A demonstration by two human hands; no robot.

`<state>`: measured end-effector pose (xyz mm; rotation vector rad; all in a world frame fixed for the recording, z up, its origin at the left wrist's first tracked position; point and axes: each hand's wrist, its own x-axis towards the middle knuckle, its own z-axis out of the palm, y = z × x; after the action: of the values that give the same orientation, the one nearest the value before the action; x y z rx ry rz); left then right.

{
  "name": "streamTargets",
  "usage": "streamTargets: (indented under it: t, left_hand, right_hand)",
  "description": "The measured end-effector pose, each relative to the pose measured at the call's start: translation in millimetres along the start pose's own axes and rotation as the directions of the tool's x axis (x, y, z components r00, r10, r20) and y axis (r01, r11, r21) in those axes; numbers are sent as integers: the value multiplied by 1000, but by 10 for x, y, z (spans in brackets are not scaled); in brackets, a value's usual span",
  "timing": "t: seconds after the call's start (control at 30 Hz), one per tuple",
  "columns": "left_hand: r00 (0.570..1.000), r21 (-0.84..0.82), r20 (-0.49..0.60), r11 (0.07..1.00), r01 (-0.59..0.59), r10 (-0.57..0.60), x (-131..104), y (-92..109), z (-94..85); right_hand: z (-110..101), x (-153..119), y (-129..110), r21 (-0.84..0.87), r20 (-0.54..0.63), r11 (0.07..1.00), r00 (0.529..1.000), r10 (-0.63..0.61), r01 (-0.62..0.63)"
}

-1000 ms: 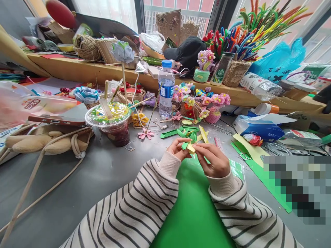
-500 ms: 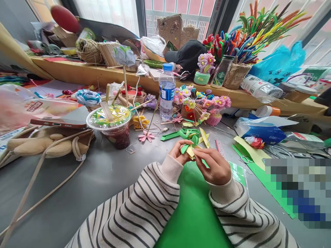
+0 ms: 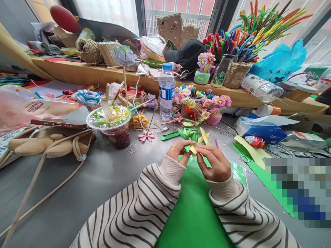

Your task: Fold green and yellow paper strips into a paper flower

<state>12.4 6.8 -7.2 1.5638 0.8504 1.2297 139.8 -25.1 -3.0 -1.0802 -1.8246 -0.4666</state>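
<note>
Between my two hands is a small piece of folded yellow and green paper [image 3: 192, 149]. My left hand [image 3: 178, 150] pinches its green side between thumb and fingers. From the other side my right hand [image 3: 215, 162] grips the paper with its fingertips, closed on the yellow part. My fingers cover much of the fold. Just beyond the hands lie green folded paper strips [image 3: 178, 134] and pale yellow strips [image 3: 205, 136]. A large green sheet [image 3: 192, 210] spreads beneath my forearms.
To the left stand a lidded plastic cup [image 3: 111, 125] and a phone [image 3: 59, 123]. A water bottle [image 3: 167, 93] is upright ahead. Scissors [image 3: 246, 158], a tissue pack [image 3: 261, 130] and coloured paper lie on the right. A crowded ledge [image 3: 144, 82] runs along the window.
My left hand has rolled slightly, and the folded paper has turned with it, showing less green. A ring now shows on my left hand. My right fingers have shifted a little on the paper.
</note>
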Motion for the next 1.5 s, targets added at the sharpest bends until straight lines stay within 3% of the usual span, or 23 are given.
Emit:
streamTargets:
  t: [0.13, 0.47, 0.73, 1.03, 1.2, 1.33, 1.5]
  left_hand:
    - [999, 151, -1, 987, -53, 54, -10, 11, -3]
    - [996, 196, 51, 977, -88, 79, -34, 48, -11]
    - [995, 241, 100, 970, -32, 8, -6, -23, 0]
    - [990, 495, 142, 866, -75, 4, 27, 21, -24]
    - [980, 639, 125, 743, -200, 157, 24, -5, -44]
    - [943, 702, 88, 651, -288, 322, 2, -42, -43]
    - [923, 737, 97, 596, -318, 372, -10, -67, -52]
  right_hand:
    - [8, -14, 19, -18, -5, 1000, 1000, 0, 0]
    - [6, -7, 28, -45, -2, 999, 1000, -31, 31]
    - [40, -54, 78, -54, 36, 997, 998, 55, -53]
    - [90, -75, 77, -59, 11, 993, 995, 99, -98]
    - [85, -67, 83, -70, 53, 995, 996, 76, -72]
    - [88, -60, 65, -108, 79, 993, 996, 51, -42]
    - [105, -57, 43, -120, 54, 990, 995, 81, -74]
